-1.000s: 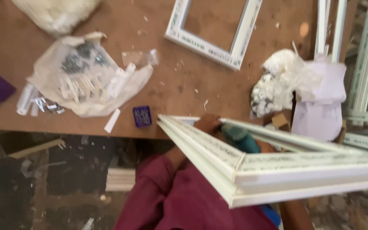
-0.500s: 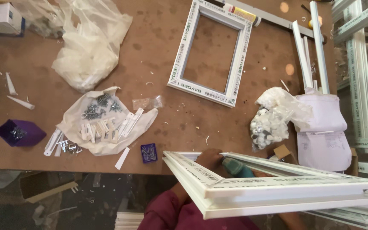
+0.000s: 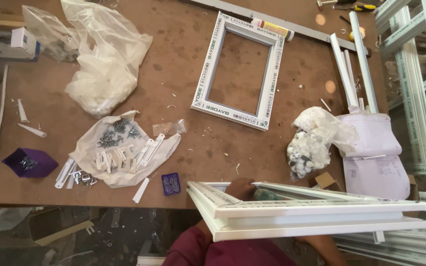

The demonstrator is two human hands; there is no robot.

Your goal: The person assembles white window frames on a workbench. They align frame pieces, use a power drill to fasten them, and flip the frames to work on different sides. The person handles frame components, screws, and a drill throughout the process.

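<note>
The brown workbench (image 3: 252,148) is crowded, bare only between the small white window frame (image 3: 237,69) and the near edge. A large white window frame (image 3: 301,212) is held tilted over that edge, half off the bench. The person's left hand (image 3: 240,188) is clenched on its upper rail; the right hand is hidden beneath it, so its grip cannot be told. Swung left, the frame's corner could sweep the small purple screw box (image 3: 171,183) off the bench; swung right, it could strike the bag of white caps (image 3: 311,148) or the stacked frames (image 3: 415,98).
</note>
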